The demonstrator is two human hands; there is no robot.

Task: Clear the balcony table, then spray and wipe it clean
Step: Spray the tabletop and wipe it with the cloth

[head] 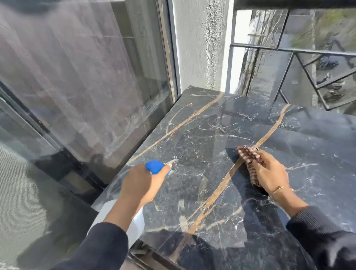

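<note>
While my left hand (141,184) grips the spray bottle (157,167), right hand (270,173) presses the cloth (250,158) flat on the table (194,133), just right of the nozzle, w/ bare top ahead.

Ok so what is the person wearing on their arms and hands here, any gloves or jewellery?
Both arms are in dark long sleeves, apparently a ribbed knit, the left sleeve and the right sleeve ending just above the wrists. The left hand and right hand are bare, with no gloves. A thin gold-coloured bracelet circles the right wrist.
</note>
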